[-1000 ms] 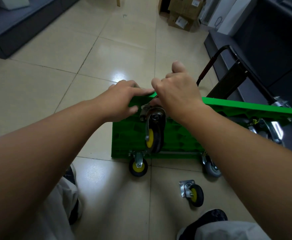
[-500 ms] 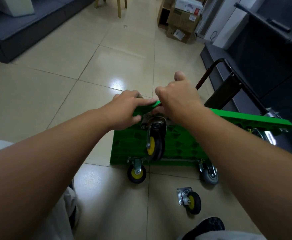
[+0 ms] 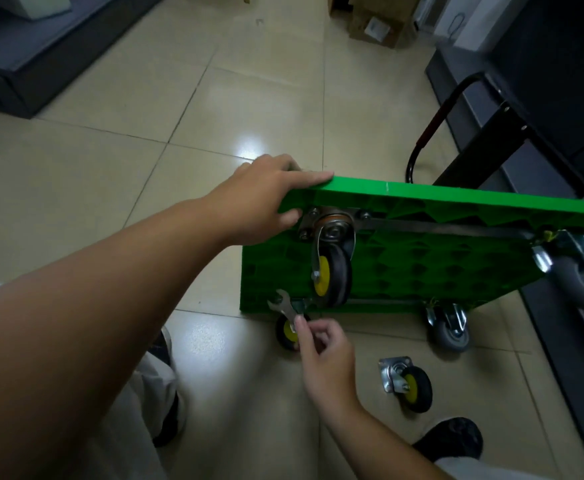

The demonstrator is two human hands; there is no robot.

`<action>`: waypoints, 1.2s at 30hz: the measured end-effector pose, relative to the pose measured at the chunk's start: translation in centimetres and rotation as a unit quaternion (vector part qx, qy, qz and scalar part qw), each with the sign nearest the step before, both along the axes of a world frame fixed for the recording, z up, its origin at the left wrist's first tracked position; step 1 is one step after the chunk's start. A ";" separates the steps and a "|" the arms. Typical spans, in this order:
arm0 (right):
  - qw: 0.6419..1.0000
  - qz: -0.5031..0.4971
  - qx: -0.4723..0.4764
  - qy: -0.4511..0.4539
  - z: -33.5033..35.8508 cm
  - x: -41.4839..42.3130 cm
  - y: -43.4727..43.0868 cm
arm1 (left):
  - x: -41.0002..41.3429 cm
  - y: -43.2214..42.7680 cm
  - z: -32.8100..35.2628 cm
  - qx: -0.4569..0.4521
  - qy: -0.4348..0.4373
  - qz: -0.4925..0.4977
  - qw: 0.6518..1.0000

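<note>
Head view of a green cart (image 3: 422, 265) set on edge on a tiled floor (image 3: 110, 168), its ribbed underside facing the camera. The left hand (image 3: 266, 199) grasps the cart's upper left corner: the fingers lie over the top edge and the thumb presses the underside, just beside the mounting plate of the upper caster (image 3: 330, 278). That caster, black with a yellow hub, hangs from its plate by the top edge, with bolt heads showing at the plate's corners.

The right hand (image 3: 325, 362) is low, in front of the cart's bottom left corner, with fingers curled and the thumb and forefinger pinching the shank of a wrench (image 3: 283, 308). The wrench is tilted, its open end up and to the left, level with the cart's bottom edge and just above the lower caster (image 3: 287, 332). Whether the open end sits on a bolt cannot be told.

Two grey casters (image 3: 451, 329) are mounted on the right side of the underside. A loose caster (image 3: 410, 384) lies on the floor, apart from the cart and just right of the right hand. The handle (image 3: 432, 126) reaches back behind the cart. A dark shoe (image 3: 451, 438) shows at the lower right, and cardboard boxes (image 3: 377, 19) stand at the far end of the floor
</note>
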State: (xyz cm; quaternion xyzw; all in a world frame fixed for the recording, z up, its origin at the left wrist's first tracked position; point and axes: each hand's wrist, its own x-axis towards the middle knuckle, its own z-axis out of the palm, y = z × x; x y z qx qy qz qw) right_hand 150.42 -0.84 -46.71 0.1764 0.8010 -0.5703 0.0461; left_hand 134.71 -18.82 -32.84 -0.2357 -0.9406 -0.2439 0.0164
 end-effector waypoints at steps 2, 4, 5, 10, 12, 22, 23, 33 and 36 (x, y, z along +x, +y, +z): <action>0.999 -0.026 -0.038 0.005 -0.5 -2.0 -1.0 | 0.2 0.0 0.0 0.002 0.000 0.006 1.000; 0.996 -0.060 -0.060 0.030 -1.2 -3.7 -1.6 | 0.5 0.0 0.1 0.003 0.000 0.007 1.000; 0.993 -0.083 -0.071 0.036 -1.5 -4.3 -1.7 | 0.5 0.0 0.1 0.004 -0.002 0.007 1.000; 0.981 -0.139 -0.137 0.004 -3.5 -7.2 -1.1 | 0.9 0.0 0.0 0.001 -0.008 0.010 1.000; 0.980 -0.119 -0.158 -0.025 -3.6 -7.8 -1.0 | 1.0 0.0 -0.1 -0.001 -0.006 0.010 1.000; 0.982 -0.124 -0.138 -0.024 -5.0 -9.2 -4.8 | 1.2 0.3 -0.2 -0.020 -0.003 0.031 0.999; 0.974 -0.127 -0.185 -0.012 -4.8 -9.1 -5.6 | 1.2 0.4 -0.2 -0.021 -0.002 0.031 0.999; 0.851 -0.245 -0.464 0.022 -0.8 -9.7 -11.9 | 1.4 0.5 -0.2 -0.013 0.006 0.029 0.999; 0.875 -0.228 -0.427 0.025 -1.7 -9.9 -11.4 | 1.6 0.5 -0.2 -0.018 0.001 0.022 1.000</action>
